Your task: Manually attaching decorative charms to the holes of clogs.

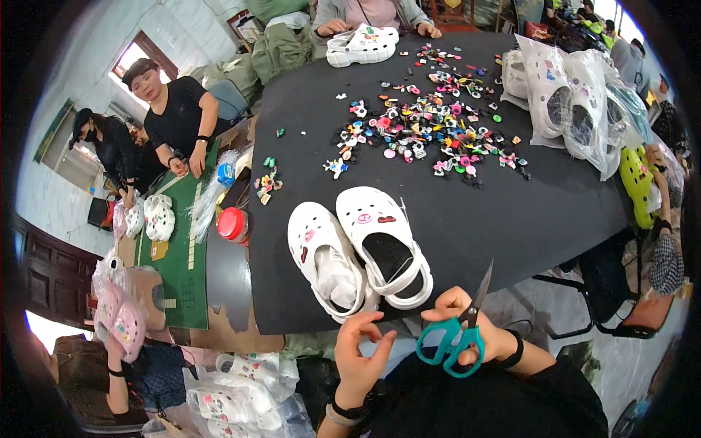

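Observation:
My right hand (502,344) grips a pair of scissors (478,301) by the teal handles, its blades pointing up and away from me over the table's near edge. Nothing is in my left hand (356,365), raised with thumb and fingers curved apart just below the heel of the left clog. Two white clogs stand side by side in front of me, toes away. The left clog (304,228) has white stuffing inside and small pink and dark red charms. The right clog (364,208) carries a pink round charm and a dark red one; its opening shows a black inside.
Loose colourful charms (423,128) spread across the black table (482,226). Bagged clogs (577,95) pile at the far right. A red-lidded jar (232,223) stands left, beside a green mat (186,292). Opposite, a person sits by a white clog (363,47). Several people work around.

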The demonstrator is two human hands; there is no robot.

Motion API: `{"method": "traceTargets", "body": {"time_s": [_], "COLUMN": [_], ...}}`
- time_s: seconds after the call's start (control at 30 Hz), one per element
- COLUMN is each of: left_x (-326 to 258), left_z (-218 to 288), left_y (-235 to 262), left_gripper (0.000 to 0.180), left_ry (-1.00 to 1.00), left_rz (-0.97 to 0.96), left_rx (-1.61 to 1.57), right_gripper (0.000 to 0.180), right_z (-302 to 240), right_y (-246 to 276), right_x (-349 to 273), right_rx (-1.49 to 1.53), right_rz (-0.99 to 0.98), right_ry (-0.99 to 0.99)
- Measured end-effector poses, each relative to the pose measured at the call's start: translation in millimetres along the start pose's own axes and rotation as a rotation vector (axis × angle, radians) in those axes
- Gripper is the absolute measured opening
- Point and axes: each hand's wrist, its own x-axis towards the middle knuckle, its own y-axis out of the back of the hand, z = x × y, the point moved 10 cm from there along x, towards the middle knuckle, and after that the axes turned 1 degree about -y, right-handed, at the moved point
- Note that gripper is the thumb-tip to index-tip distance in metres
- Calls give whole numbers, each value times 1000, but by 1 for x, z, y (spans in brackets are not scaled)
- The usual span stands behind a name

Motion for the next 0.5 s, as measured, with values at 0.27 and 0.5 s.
{"method": "traceTargets", "body": {"time_s": [0.27, 0.5], "left_x": [50, 157], "left_z": [103, 89], "left_y": [26, -69], "left_gripper": [30, 40], "left_ry": [-576, -584], "left_rz": [-15, -601], "left_rx": [559, 825], "right_gripper": [85, 70], "right_z": [23, 15], "right_y": [31, 50], "right_x": [-26, -32], "right_rx": [255, 154], "right_rz": [153, 220], "right_ry": [-217, -250]}}
